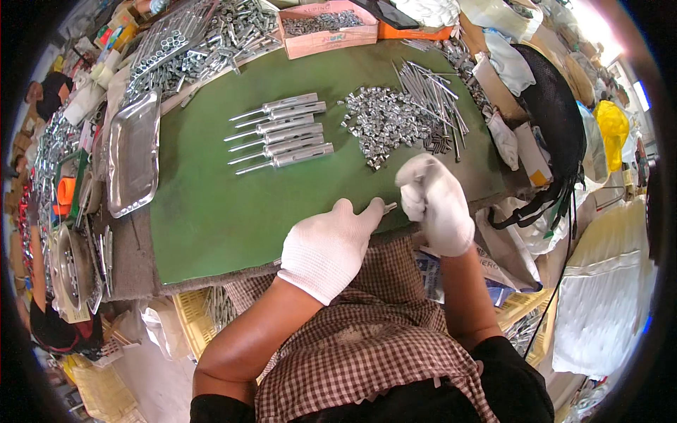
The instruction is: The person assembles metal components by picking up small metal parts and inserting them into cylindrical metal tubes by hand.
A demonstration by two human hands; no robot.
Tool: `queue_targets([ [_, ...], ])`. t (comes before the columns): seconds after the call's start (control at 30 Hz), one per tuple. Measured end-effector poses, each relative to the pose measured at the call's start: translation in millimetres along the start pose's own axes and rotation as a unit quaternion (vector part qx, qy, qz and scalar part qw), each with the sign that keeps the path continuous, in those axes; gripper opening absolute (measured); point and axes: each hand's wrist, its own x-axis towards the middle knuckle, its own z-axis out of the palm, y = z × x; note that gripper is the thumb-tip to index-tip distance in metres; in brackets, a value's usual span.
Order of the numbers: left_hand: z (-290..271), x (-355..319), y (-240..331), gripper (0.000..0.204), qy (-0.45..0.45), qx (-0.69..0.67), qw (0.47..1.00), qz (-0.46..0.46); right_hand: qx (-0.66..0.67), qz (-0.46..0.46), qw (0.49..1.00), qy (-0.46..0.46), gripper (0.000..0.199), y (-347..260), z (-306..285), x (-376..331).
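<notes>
My left hand (328,247), in a white knit glove, is closed around a slim silver metal piece (390,207). Only its tip shows past the fingers; the rest is hidden in the glove. Just right of that tip, my right hand (437,204), also gloved, has its fingers curled in, slightly smeared by motion. Whatever it may hold cannot be seen. Beyond the hands lies a row of several silver metal tubes (303,155), each with a thin pointed rod sticking out leftward. Right of them spreads a heap of small shiny metal clips (388,127), beside loose thin metal rods (430,92).
A green mat (204,233) covers the table. A shallow metal tray (134,155) rests at its left edge. At the back sit a pink box (328,42) of small metal parts and a pile of metal tubes (211,56). A black mesh bag (553,113) hangs at the right.
</notes>
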Motion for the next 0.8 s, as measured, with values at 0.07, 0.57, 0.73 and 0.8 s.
queue_targets([
  [0.07, 0, 1, -1, 0.032, -0.003, 0.001, 1.000, 0.003, 0.246, -0.053, 0.968, -0.005, 0.043, 10, 16, 13],
  [0.57, 2, 28, 18, 0.013, -0.046, 0.121, 0.991, 0.046, 0.119, -0.142, 0.980, 0.078, 0.057, 27, 20, 12],
  [0.73, -14, 2, -10, 0.021, 0.047, 0.071, 0.996, 0.038, 0.316, -0.128, 0.939, 0.043, 0.050, 32, 11, 19],
  [0.8, -33, -42, -24, 0.018, 0.089, 0.059, 0.993, -0.055, 0.290, -0.125, 0.948, 0.026, 0.048, 29, 7, 18],
])
